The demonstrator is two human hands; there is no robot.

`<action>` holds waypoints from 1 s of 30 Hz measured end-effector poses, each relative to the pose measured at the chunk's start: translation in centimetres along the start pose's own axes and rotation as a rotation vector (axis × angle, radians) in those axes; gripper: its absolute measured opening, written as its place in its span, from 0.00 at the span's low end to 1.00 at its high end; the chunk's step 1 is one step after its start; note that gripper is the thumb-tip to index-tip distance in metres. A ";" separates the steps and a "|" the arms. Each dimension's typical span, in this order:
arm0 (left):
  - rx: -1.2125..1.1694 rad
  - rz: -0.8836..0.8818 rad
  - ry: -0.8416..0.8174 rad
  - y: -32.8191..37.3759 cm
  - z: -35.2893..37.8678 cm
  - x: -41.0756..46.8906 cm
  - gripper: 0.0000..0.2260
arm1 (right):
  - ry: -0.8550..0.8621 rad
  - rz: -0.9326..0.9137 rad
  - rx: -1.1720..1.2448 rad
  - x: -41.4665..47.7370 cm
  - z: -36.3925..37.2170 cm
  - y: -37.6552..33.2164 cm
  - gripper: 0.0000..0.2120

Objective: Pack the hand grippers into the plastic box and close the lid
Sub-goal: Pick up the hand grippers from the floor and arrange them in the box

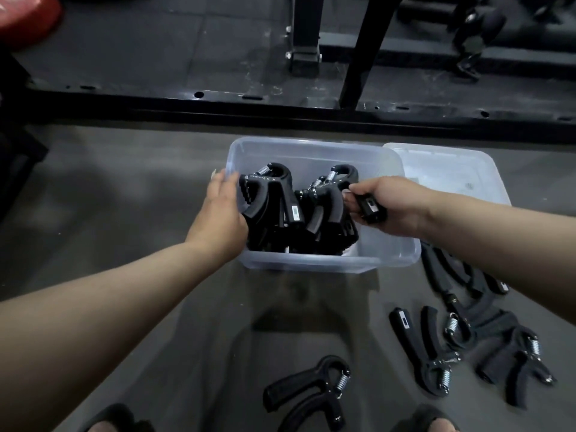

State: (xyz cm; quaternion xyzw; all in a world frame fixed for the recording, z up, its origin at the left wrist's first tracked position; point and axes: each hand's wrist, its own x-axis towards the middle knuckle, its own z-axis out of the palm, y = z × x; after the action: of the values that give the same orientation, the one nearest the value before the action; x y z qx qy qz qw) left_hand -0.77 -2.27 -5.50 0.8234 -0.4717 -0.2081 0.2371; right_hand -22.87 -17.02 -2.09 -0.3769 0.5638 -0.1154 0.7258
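Note:
A clear plastic box [314, 262] stands on the grey floor with several black hand grippers [274, 201] standing inside it. My left hand [219, 213] reaches over the box's left wall and holds the leftmost gripper there. My right hand [385, 204] is above the box's right side, shut on the handle of another hand gripper [369, 208]. The clear lid [448, 173] lies flat on the floor to the right of the box. More loose hand grippers lie near me: one [308, 391] at the front centre, several [461, 335] at the right.
A black steel frame rail [280, 104] runs across the floor behind the box, with upright posts [361, 48] on it. Dumbbells [477, 29] sit at the back right. A red object [25, 17] is at the top left. My sandalled feet [109, 422] show at the bottom.

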 end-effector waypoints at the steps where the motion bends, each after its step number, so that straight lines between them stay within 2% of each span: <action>1: -0.001 0.000 -0.002 0.0 0.0 0.0 0.31 | 0.030 0.004 0.035 0.6 0.2 0.1 0.07; 3: -0.002 -0.001 -0.006 -0.1 0.1 0.0 0.31 | 0.110 -0.026 -0.049 1.5 0.9 0.1 0.08; 6: 0.001 -0.004 -0.006 -0.1 0.1 0.0 0.32 | 0.264 -0.111 -0.599 1.8 0.9 0.4 0.12; 8: 0.009 0.000 -0.005 -0.1 0.1 0.0 0.32 | 0.243 -0.149 -0.829 1.2 1.1 0.7 0.11; 12: 0.010 -0.018 -0.012 0.0 0.0 -0.1 0.31 | 0.213 -0.276 -0.978 1.0 1.6 0.6 0.07; 15: 0.004 -0.018 -0.013 0.2 -0.1 -0.1 0.32 | 0.224 -0.362 -1.098 1.0 1.8 0.3 0.09; 18: 0.002 -0.011 -0.008 0.1 -0.1 0.0 0.32 | 0.226 -0.338 -1.233 1.2 2.0 1.2 0.12; 22: -0.005 -0.014 -0.006 0.1 0.0 -0.1 0.31 | 0.272 -0.240 -1.272 1.9 2.0 2.4 0.22; 25: -0.004 -0.017 -0.006 0.2 -0.1 -0.1 0.31 | 0.300 -0.137 -1.165 1.8 2.4 3.0 0.23; 30: -0.011 -0.027 -0.009 0.4 -0.1 -0.1 0.32 | 0.235 -0.204 -0.922 2.4 2.6 3.5 0.25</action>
State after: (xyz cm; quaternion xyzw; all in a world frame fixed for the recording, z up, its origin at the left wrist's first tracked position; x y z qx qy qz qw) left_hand -1.00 -2.30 -5.15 0.8275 -0.4602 -0.2176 0.2369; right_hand -20.60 -14.95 -6.08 -0.6971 0.5945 0.0341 0.3994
